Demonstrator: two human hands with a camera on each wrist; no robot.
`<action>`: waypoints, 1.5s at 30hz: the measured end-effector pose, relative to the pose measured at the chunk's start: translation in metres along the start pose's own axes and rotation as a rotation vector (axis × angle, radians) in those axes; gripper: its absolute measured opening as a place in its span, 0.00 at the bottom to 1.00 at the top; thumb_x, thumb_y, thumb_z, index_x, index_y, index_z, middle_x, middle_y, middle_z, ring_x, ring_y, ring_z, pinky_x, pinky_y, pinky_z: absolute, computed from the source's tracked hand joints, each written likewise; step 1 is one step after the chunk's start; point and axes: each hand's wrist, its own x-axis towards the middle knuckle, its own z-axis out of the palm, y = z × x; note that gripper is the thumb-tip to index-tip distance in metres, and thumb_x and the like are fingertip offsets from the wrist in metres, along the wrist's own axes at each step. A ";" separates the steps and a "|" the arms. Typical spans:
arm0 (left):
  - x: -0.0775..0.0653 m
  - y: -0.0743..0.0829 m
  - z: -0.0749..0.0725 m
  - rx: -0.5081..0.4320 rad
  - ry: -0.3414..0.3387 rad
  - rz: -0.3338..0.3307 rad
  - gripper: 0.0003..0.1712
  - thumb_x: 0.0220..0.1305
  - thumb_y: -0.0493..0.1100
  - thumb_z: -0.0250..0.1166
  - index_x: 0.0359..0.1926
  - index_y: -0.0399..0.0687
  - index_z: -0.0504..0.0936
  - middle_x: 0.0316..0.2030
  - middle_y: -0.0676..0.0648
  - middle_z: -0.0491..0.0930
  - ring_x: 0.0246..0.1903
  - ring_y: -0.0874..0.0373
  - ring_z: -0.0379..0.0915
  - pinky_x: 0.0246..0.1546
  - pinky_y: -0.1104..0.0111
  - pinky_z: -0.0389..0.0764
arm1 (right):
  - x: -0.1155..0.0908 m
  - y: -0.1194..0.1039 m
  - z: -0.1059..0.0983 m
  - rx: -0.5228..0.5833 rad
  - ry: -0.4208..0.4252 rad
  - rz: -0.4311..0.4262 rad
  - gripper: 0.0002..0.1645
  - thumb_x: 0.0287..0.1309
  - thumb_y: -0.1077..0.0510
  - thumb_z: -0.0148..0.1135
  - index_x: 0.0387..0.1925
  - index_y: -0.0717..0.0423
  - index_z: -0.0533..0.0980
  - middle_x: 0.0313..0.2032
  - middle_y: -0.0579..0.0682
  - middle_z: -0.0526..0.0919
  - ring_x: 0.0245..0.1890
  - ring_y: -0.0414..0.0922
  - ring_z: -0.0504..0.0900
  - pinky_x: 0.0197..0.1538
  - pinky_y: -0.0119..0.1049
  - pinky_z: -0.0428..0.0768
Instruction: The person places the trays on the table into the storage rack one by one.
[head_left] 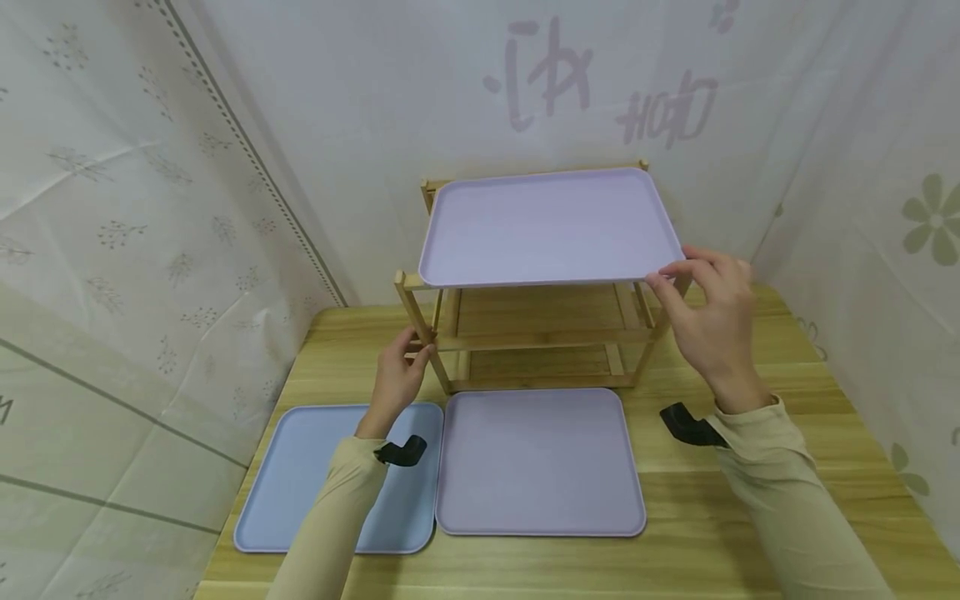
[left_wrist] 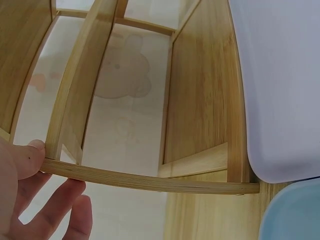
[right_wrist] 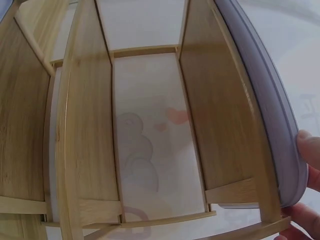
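Pinching the near right corner of the upper tray (head_left: 551, 225), the right hand (head_left: 712, 312) is at the right of the rack (head_left: 547, 339); that pale purple tray lies across the rack's top. The left hand (head_left: 399, 371) pinches the rack's front left post (head_left: 415, 308). Before the rack, on the bench (head_left: 697, 508), lies a lower purple tray (head_left: 540, 467), with a blue tray (head_left: 292, 467) just beside it, farther left.

Printed-cloth booth (head_left: 390, 108) around wood-grain table (head_left: 697, 517)

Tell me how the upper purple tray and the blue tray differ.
The upper purple tray is atop the rack; the blue tray lies on the table. The right hand pinches the upper purple tray; the blue tray is not held. Both are rectangular with rounded corners.
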 end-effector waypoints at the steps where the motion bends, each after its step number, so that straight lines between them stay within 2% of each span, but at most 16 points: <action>1: 0.000 0.000 0.000 0.002 0.000 -0.001 0.14 0.66 0.34 0.60 0.53 0.40 0.78 0.49 0.40 0.83 0.46 0.44 0.81 0.41 0.53 0.84 | 0.001 0.000 0.001 0.003 -0.005 0.010 0.12 0.49 0.62 0.73 0.30 0.69 0.80 0.47 0.68 0.80 0.51 0.64 0.72 0.51 0.48 0.60; 8: -0.001 0.000 0.000 -0.001 0.001 -0.008 0.14 0.66 0.34 0.60 0.53 0.40 0.78 0.49 0.40 0.82 0.46 0.44 0.81 0.40 0.53 0.84 | 0.007 0.003 0.005 0.007 -0.021 0.054 0.14 0.52 0.60 0.72 0.32 0.69 0.80 0.50 0.67 0.79 0.52 0.64 0.72 0.47 0.43 0.60; 15: 0.000 -0.001 0.000 -0.006 -0.003 -0.004 0.15 0.66 0.34 0.60 0.53 0.40 0.78 0.49 0.40 0.82 0.45 0.45 0.80 0.40 0.55 0.84 | 0.010 0.006 0.012 0.034 -0.011 0.082 0.12 0.54 0.61 0.70 0.32 0.70 0.79 0.50 0.68 0.79 0.55 0.63 0.73 0.56 0.54 0.65; 22: 0.000 -0.001 0.000 -0.010 -0.003 0.004 0.15 0.66 0.33 0.61 0.53 0.40 0.78 0.49 0.40 0.82 0.45 0.45 0.81 0.38 0.57 0.84 | 0.012 0.007 0.015 0.041 -0.006 0.106 0.13 0.55 0.61 0.69 0.33 0.71 0.78 0.52 0.68 0.78 0.56 0.62 0.72 0.56 0.54 0.65; 31: -0.001 -0.001 -0.001 -0.003 0.000 0.001 0.15 0.66 0.33 0.60 0.53 0.40 0.78 0.49 0.40 0.82 0.45 0.44 0.80 0.39 0.54 0.84 | 0.012 0.009 0.018 0.049 -0.006 0.132 0.14 0.55 0.60 0.69 0.35 0.70 0.78 0.53 0.67 0.77 0.57 0.62 0.73 0.55 0.53 0.66; 40: 0.000 -0.001 -0.001 0.004 -0.002 -0.007 0.15 0.66 0.34 0.60 0.54 0.40 0.78 0.49 0.40 0.82 0.45 0.44 0.80 0.40 0.54 0.84 | 0.010 0.010 0.018 0.052 -0.001 0.121 0.13 0.57 0.60 0.67 0.37 0.70 0.79 0.54 0.67 0.77 0.58 0.62 0.73 0.60 0.56 0.67; 45: -0.001 -0.001 -0.001 0.005 0.000 -0.005 0.15 0.66 0.34 0.60 0.54 0.40 0.78 0.50 0.41 0.82 0.46 0.44 0.80 0.40 0.54 0.84 | 0.009 0.009 0.015 0.050 -0.024 0.115 0.14 0.60 0.60 0.64 0.42 0.69 0.80 0.56 0.66 0.77 0.60 0.62 0.72 0.63 0.57 0.65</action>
